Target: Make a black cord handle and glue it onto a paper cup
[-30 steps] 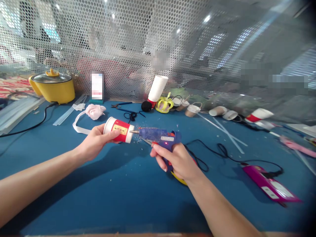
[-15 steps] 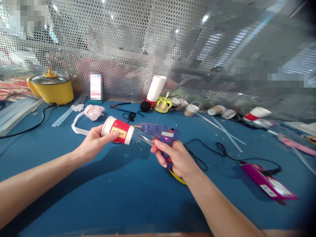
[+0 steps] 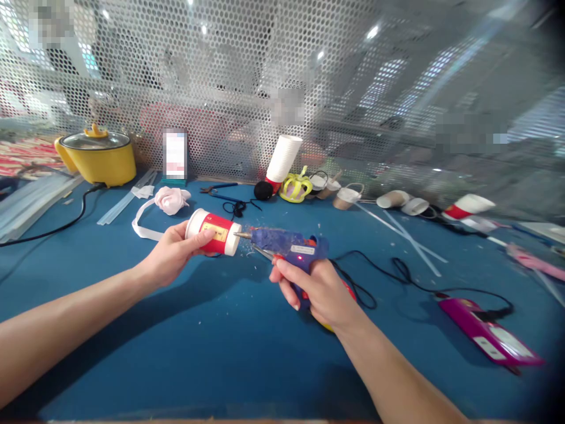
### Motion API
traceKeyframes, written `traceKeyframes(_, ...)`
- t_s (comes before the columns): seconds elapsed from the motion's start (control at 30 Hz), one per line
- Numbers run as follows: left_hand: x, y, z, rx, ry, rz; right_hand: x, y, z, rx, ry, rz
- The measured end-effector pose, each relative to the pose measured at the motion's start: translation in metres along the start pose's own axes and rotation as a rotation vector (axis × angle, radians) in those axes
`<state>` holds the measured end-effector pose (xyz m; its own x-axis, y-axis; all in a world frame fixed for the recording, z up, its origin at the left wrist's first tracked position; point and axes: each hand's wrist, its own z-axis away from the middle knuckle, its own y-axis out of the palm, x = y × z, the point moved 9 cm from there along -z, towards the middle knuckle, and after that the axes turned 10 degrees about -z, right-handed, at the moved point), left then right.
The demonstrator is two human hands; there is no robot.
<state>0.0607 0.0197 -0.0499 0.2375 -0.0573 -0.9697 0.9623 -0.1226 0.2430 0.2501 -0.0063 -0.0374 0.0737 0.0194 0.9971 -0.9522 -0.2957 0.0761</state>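
Held on its side by my left hand [image 3: 174, 250] is a red and white paper cup [image 3: 223, 235], its base facing right. My right hand [image 3: 311, 285] is wrapped round a blue glue gun [image 3: 286, 242] with a small red light lit. The gun's metal nozzle is at the cup's base; whether they touch I cannot tell. Below the gun, scissor blades [image 3: 262, 252] show, with the rest partly hidden behind my right hand. Left of the cup lies a pinkish cloth flower [image 3: 171, 200] with a white ribbon [image 3: 141, 221].
A yellow pot [image 3: 103, 159], a phone [image 3: 175, 154], pliers [image 3: 218, 189] and stacked white cups [image 3: 285, 158] line the back. Right of them are a yellow basket [image 3: 295, 187] and small cups. A purple power strip [image 3: 489, 333] with black cable lies at right.
The glue gun's nozzle now sits lower against the cup's base, and the gun is tilted slightly more. The cup is turned slightly. The whole view has shifted a little.
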Motion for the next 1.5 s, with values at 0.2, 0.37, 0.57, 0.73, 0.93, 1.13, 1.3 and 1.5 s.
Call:
traceKeyframes(0.2,0.001,0.001,0.001,-0.005,-0.038,-0.037,0.003,0.0,0.002,0.025,-0.047,0.113)
traceKeyframes(0.37,0.002,0.001,0.001,-0.003,-0.062,-0.084,0.011,0.008,0.004,0.062,-0.064,0.245)
traceKeyframes(0.57,0.003,0.0,0.001,-0.005,-0.072,-0.092,0.012,0.007,0.003,0.031,-0.058,0.257)
traceKeyframes(0.73,0.001,0.0,0.001,-0.006,-0.021,-0.1,0.005,0.0,0.0,0.004,-0.037,0.144)
traceKeyframes(0.93,-0.005,0.001,0.002,0.013,0.088,-0.092,-0.002,-0.006,-0.005,-0.05,0.047,-0.017)
traceKeyframes(1.13,-0.008,0.001,0.004,0.026,0.167,-0.102,-0.009,-0.011,-0.007,-0.134,0.108,-0.188)
traceKeyframes(1.3,-0.011,-0.001,0.004,0.013,0.186,-0.108,-0.007,-0.013,-0.009,-0.172,0.09,-0.209)
traceKeyframes(1.5,-0.002,-0.003,-0.002,-0.006,0.048,-0.017,0.0,-0.027,-0.015,-0.152,0.059,-0.162)
